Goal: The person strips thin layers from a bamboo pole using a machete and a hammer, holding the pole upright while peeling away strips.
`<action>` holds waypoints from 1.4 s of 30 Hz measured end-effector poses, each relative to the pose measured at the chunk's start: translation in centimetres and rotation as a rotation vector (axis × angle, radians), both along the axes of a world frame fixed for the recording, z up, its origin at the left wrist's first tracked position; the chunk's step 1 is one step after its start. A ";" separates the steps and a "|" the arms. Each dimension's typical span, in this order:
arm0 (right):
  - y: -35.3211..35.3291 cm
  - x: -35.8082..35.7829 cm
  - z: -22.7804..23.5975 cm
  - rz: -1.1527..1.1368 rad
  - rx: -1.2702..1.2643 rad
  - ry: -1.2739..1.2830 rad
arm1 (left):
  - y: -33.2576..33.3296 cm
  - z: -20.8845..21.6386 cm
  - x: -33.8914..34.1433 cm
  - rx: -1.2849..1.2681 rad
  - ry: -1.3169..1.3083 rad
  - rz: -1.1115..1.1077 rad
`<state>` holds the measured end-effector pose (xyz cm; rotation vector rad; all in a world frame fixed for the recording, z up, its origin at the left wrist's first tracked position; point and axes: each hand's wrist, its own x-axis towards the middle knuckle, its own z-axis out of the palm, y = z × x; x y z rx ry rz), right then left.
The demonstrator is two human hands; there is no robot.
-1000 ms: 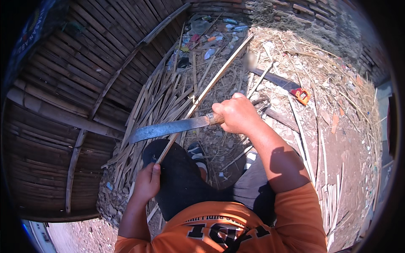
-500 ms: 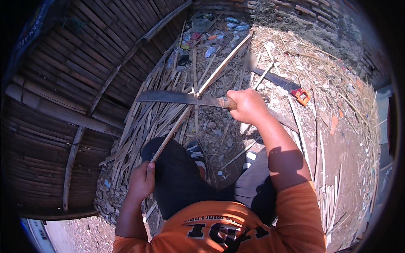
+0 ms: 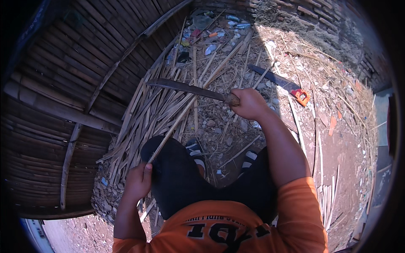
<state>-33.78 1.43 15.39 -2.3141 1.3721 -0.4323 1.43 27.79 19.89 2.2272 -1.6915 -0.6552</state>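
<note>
Hands: two, both bare.
Left hand: clamped on the near end of one strip, thumb along it, beside the left knee.
Right hand: wrapped around the wooden handle of one machete.
Strip: one held, slanting up and away from the left knee; its far end merges with others.
Machete: blade points left and crosses over the strip; whether they touch, I cannot tell.
Pile: many strips, too overlapped to count, left of the legs.
Saw: one, on the ground beyond the right hand, orange handle to the right.
Sandals: two, striped, well apart.
Bundle: several short strips at lower right, uncounted.
Edges: slatted wall along the left, behind the pile; brick wall at the far right.
Room: tight left, where the machete's tip overlies the pile near the slatted wall; wider right of the right arm; a gap between the knees.
</note>
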 end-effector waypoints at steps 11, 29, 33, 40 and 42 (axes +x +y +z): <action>3.5 4.1 1.2 0.288 -0.282 0.156 | 0.5 -0.8 1.7 -0.024 0.042 0.010; 0.6 3.1 -0.3 0.100 -0.226 0.149 | 1.2 -1.1 3.6 -0.030 -0.026 0.023; -0.6 1.4 -0.7 -0.029 -0.166 0.120 | 1.1 -2.0 4.5 -0.079 -0.096 0.016; 2.9 5.1 -0.5 0.253 -0.306 0.083 | 1.7 -1.6 3.9 -0.085 -0.047 0.034; 2.5 4.9 0.2 0.251 -0.309 0.103 | 1.9 -1.2 3.9 -0.080 -0.116 -0.014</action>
